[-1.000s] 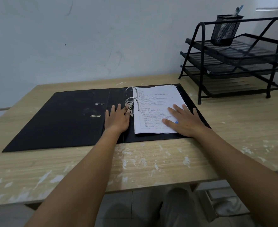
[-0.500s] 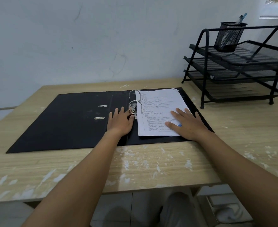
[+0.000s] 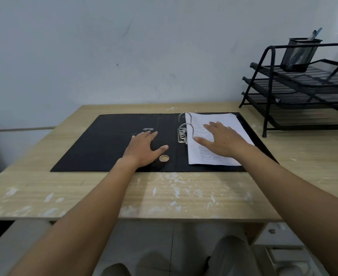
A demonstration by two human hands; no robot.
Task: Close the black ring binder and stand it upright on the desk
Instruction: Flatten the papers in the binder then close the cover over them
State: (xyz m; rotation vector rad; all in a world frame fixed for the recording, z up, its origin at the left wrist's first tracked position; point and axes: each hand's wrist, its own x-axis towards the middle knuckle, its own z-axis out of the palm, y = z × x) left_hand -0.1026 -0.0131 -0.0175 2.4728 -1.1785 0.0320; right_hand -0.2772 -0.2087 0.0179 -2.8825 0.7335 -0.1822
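The black ring binder [image 3: 104, 144] lies open and flat on the wooden desk [image 3: 164, 194]. Its metal rings [image 3: 185, 128] stand closed at the spine, holding a stack of printed sheets [image 3: 222, 156] on the right half. My left hand [image 3: 144, 149] rests palm down, fingers spread, on the left cover next to the spine, beside a round metal finger hole [image 3: 164, 158]. My right hand [image 3: 222, 139] lies flat with fingers apart on the sheets, close to the rings. Neither hand grips anything.
A black three-tier wire paper tray [image 3: 303, 94] stands at the desk's back right, with a mesh pen cup [image 3: 299, 54] on its top tier. A pale wall runs behind the desk. My knees show under the front edge.
My left hand has slid left from the ring mechanism onto the left cover, baring the finger hole. My right hand has shifted up the sheets toward the rings. The camera view has tilted.
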